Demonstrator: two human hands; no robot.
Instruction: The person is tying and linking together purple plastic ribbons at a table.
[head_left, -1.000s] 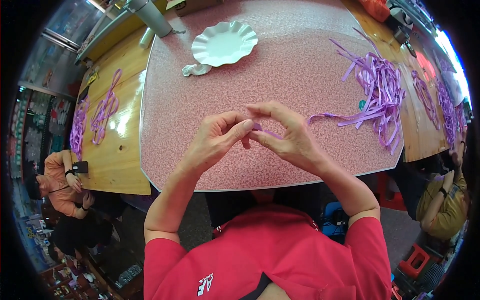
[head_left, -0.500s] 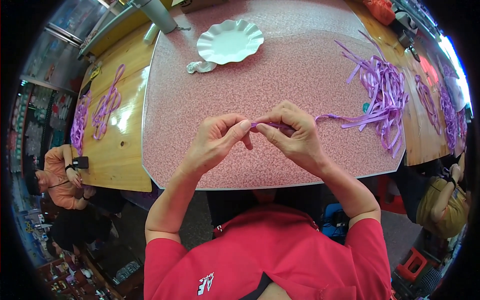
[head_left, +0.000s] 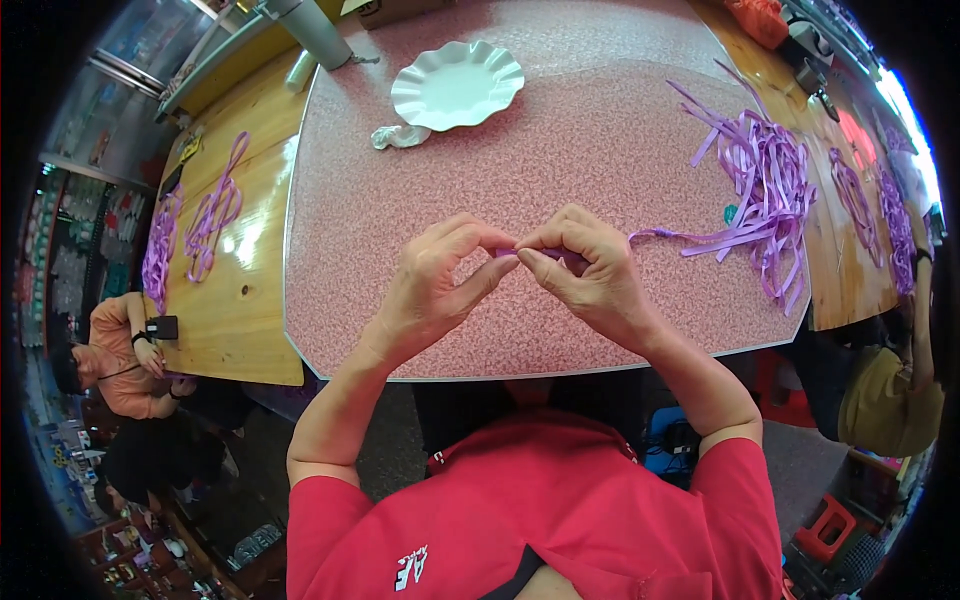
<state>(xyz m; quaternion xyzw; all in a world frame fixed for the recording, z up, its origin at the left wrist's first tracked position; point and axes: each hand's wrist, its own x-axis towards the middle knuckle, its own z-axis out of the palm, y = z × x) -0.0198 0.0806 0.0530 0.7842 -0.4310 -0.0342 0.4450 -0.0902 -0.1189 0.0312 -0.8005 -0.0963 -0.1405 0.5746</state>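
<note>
At frame centre, ribbon (head_left: 573, 262) spans left hand (head_left: 430, 285) and right hand (head_left: 590, 268), thumb and forefinger tips of each closed upon it. We judge it light, limp, somewhat slippery; we would pinch it flat between fingertips.

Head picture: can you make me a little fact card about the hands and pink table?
Left hand: pinching a purple ribbon
Right hand: pinching the ribbon too, close to the left hand
Table: pink, speckled
Plate: pale, wavy rim, far part of table
Beside plate: crumpled white thing, can't tell what
Pile: purple ribbons, right side of table
</note>
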